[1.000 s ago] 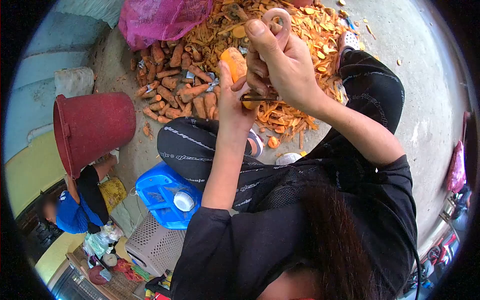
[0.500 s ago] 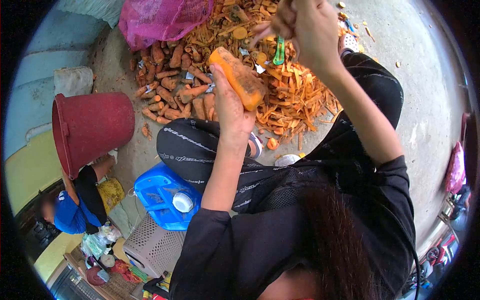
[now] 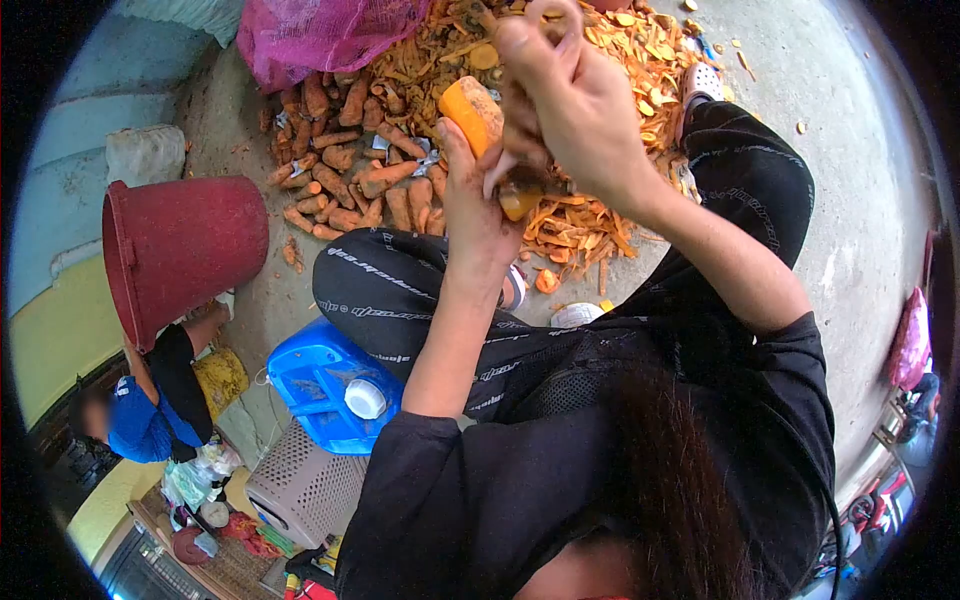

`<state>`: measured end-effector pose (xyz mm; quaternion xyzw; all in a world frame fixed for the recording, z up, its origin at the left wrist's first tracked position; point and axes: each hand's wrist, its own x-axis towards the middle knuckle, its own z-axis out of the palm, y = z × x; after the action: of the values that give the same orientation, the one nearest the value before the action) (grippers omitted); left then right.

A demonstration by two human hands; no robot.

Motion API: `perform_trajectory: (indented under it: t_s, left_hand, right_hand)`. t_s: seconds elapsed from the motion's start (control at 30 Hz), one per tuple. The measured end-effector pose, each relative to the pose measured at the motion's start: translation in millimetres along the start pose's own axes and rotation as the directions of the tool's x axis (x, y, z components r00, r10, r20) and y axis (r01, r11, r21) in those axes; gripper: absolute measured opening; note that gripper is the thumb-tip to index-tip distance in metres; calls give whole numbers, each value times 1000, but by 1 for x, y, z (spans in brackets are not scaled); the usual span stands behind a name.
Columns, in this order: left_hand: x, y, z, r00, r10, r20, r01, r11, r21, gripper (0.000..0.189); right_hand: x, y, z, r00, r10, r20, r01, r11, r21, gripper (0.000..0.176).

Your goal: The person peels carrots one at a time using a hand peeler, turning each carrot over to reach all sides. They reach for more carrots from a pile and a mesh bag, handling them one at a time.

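Containers: red plastic bucket [image 3: 185,250] well left of the left hand [image 3: 472,205], lying on its side, inside not visible. Blue jerrycan [image 3: 320,380] with a white cap sits below the left forearm, capped. Grey perforated crate [image 3: 305,490] just beside it. Pink mesh sack [image 3: 330,35] beyond the hands, up-left, contents unclear.

Left hand is wrapped round the lower end of a carrot [image 3: 470,110], which is tilted with its cut orange end up. Right hand [image 3: 575,110] is clenched over the carrot's middle, touching it. It grips a tool [image 3: 525,183], probably a peeler, mostly hidden.

Unpeeled carrots [image 3: 350,170], muddy and stubby, heaped just left of the hands. Thin orange peelings [image 3: 590,215] piled under and right of them.

Surface: rough grey concrete floor [image 3: 850,200]. Another person in a blue top [image 3: 140,425] is past the bucket.
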<state>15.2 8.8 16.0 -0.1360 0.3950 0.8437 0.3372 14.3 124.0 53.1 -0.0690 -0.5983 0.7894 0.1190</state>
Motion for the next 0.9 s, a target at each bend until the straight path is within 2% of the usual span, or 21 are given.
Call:
perform_trajectory:
  t_s: [0.03,0.1,0.13,0.17,0.2,0.27,0.3,0.37,0.4,0.47,0.5,0.53,0.57,0.63,0.73,0.83,0.87,0.9]
  left_hand:
    - [-1,-2,0,998,52,-26,-52,999,-2,65]
    - [0,-10,1,986,153,-64,-153,988,-2,51]
    - [2,-12,-4,990,131,50,-129,991,-37,50]
    - [4,-11,-3,990,136,31,-135,990,-39,49]
    - [7,-10,-2,989,150,10,-150,988,-45,49]
    - [7,-8,-1,985,167,-40,-169,983,-70,48]
    - [9,-6,-2,988,154,-16,-155,985,-83,47]
    - [12,-4,-3,992,123,33,-118,987,-110,46]
    - [10,-3,2,993,116,31,-109,977,-181,45]
    - [5,-1,3,998,57,-21,-58,996,-68,58]
    - [4,0,2,998,27,-48,-28,1000,-10,65]
    - [8,-3,-8,998,36,49,-30,992,-125,72]
    - [11,-5,-14,997,33,70,-23,990,-136,72]
    - [13,-6,-18,993,27,112,-9,987,-157,72]
    - [4,-3,-7,999,-6,51,13,991,-134,71]
    - [1,-5,-7,995,0,95,12,991,-132,67]
    - [3,-5,-4,998,45,50,-38,991,-127,64]
    - [7,-3,2,996,89,6,-88,989,-120,61]
  right_hand:
    - [7,1,-6,998,-50,-34,46,994,-100,31]
    - [47,-16,-33,971,-206,-125,203,979,-36,33]
    - [60,-17,-44,961,-192,-200,207,977,59,33]
    - [68,-20,-51,949,-173,-263,217,964,151,34]
    - [67,-26,-50,956,-188,-226,231,956,181,35]
    - [52,-31,-41,972,-175,-157,180,983,21,36]
    - [39,-36,-34,977,-168,-127,162,985,-59,36]
    - [17,-40,-16,993,61,-98,-56,997,54,36]
    - [10,-42,-6,994,91,-57,-78,977,197,33]
    - [0,-40,5,993,115,35,-120,933,339,30]
    - [-4,-35,6,990,114,78,-134,931,340,28]
    - [-6,-31,5,990,98,100,-127,924,361,29]
    - [-7,-28,5,989,81,121,-121,917,381,29]
    - [-8,-9,9,996,34,81,-50,977,207,31]
    - [-3,-1,7,997,23,67,-38,972,231,33]
    - [-4,-4,7,996,75,49,-83,979,187,33]
    - [-4,-9,6,994,102,41,-107,980,166,33]
    - [6,-18,0,996,61,58,-70,983,168,29]
